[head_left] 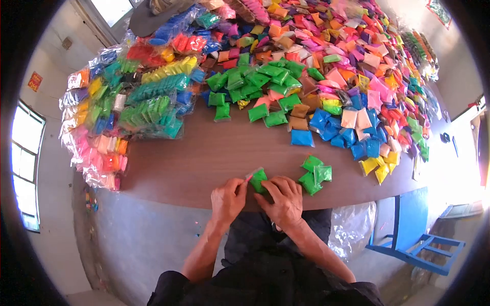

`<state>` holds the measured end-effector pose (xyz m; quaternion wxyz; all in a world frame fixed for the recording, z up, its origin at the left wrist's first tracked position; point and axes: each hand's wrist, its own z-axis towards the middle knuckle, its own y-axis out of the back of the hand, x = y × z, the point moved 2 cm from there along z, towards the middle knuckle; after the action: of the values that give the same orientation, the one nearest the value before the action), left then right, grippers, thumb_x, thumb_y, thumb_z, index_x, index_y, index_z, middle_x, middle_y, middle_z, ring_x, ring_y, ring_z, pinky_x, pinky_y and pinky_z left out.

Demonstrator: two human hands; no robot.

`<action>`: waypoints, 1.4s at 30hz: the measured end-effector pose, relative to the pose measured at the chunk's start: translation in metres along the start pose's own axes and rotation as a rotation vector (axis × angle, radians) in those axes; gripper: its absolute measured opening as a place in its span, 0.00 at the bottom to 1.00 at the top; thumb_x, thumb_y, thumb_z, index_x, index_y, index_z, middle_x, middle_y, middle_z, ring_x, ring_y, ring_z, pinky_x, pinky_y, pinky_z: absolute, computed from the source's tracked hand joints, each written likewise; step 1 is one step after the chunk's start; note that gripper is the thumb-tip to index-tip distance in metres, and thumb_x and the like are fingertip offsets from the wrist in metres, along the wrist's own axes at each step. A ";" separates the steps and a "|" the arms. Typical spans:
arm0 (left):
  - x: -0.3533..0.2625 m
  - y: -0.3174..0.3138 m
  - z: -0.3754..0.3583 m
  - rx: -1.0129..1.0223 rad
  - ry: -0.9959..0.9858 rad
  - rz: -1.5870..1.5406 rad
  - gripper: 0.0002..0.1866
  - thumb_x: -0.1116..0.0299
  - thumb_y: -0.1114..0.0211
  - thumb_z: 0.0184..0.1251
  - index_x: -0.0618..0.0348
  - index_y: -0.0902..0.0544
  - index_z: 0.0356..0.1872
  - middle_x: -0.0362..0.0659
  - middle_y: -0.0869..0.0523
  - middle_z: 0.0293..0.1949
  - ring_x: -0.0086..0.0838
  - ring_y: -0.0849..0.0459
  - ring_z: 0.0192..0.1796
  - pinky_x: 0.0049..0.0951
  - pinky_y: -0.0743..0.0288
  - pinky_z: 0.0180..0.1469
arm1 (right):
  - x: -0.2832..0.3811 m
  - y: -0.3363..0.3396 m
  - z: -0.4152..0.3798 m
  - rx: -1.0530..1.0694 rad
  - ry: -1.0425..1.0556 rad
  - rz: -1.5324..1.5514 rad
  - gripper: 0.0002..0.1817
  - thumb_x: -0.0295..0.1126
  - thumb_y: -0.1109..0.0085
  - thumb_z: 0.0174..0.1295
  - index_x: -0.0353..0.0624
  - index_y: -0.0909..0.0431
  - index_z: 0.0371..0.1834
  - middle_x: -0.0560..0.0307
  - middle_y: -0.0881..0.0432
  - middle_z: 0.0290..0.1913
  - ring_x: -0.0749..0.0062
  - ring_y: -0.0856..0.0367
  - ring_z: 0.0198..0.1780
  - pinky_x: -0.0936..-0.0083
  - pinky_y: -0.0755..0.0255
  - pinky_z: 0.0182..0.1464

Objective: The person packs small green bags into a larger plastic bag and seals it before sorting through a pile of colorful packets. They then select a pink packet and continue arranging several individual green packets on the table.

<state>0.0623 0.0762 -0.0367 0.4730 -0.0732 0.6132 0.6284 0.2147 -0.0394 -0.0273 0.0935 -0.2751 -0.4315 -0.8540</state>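
A small green packet (259, 180) in clear wrap lies at the table's front edge between my hands. My left hand (228, 200) has its thumb and forefinger pinched at the packet's upper left corner, on a small pink thing (249, 178) too small to name. My right hand (284, 199) rests at the packet's right side, thumb and fingers spread, fingertips touching it. Just right of my right hand, several green packets (312, 182) lie in a small group. Farther back is a heap of green packets (250, 81).
The brown table (204, 153) carries a large heap of coloured packets (337, 41) at the back and right. Bagged rows of packets (153, 99) are stacked on the left. A blue stool (411, 224) and a clear plastic bag (352, 227) are below, right.
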 end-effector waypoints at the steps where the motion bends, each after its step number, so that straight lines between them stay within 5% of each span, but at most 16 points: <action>1: 0.002 0.004 0.004 -0.022 -0.025 0.103 0.06 0.68 0.25 0.74 0.58 0.10 0.39 0.53 0.09 0.31 0.45 0.07 0.32 0.39 0.17 0.34 | 0.000 0.000 0.000 -0.004 -0.001 -0.005 0.23 0.40 0.15 0.52 0.51 0.10 0.51 0.61 0.14 0.52 0.57 0.15 0.59 0.57 0.26 0.59; 7: -0.013 0.014 0.013 -0.002 -0.014 -0.102 0.05 0.69 0.24 0.73 0.60 0.09 0.40 0.52 0.10 0.30 0.43 0.08 0.30 0.36 0.18 0.33 | 0.004 0.002 0.001 0.030 -0.001 -0.016 0.22 0.44 0.18 0.55 0.51 0.10 0.51 0.60 0.13 0.62 0.55 0.16 0.64 0.55 0.27 0.63; 16: -0.002 0.009 0.016 0.075 -0.010 -0.001 0.02 0.69 0.25 0.71 0.55 0.09 0.39 0.52 0.10 0.32 0.46 0.08 0.33 0.41 0.19 0.34 | 0.001 -0.003 0.003 0.071 0.080 0.028 0.16 0.35 0.25 0.63 0.49 0.12 0.53 0.61 0.12 0.60 0.58 0.14 0.62 0.57 0.26 0.59; 34: -0.033 0.013 0.055 0.273 -0.165 -0.004 0.08 0.63 0.30 0.75 0.57 0.10 0.40 0.52 0.10 0.37 0.54 0.10 0.42 0.49 0.18 0.41 | -0.002 -0.001 0.002 0.082 0.062 0.075 0.17 0.36 0.25 0.64 0.47 0.14 0.55 0.58 0.12 0.61 0.56 0.15 0.63 0.56 0.26 0.60; 42: -0.014 0.020 0.062 0.177 -0.107 0.074 0.06 0.67 0.27 0.73 0.59 0.10 0.39 0.51 0.11 0.33 0.46 0.10 0.35 0.41 0.19 0.38 | -0.002 -0.001 0.001 0.050 0.060 0.073 0.18 0.37 0.24 0.63 0.48 0.13 0.55 0.56 0.12 0.59 0.55 0.14 0.61 0.56 0.25 0.59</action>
<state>0.0862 0.1258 0.0014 0.4860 0.0252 0.6426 0.5919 0.2161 -0.0384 -0.0281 0.1442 -0.2626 -0.4393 -0.8469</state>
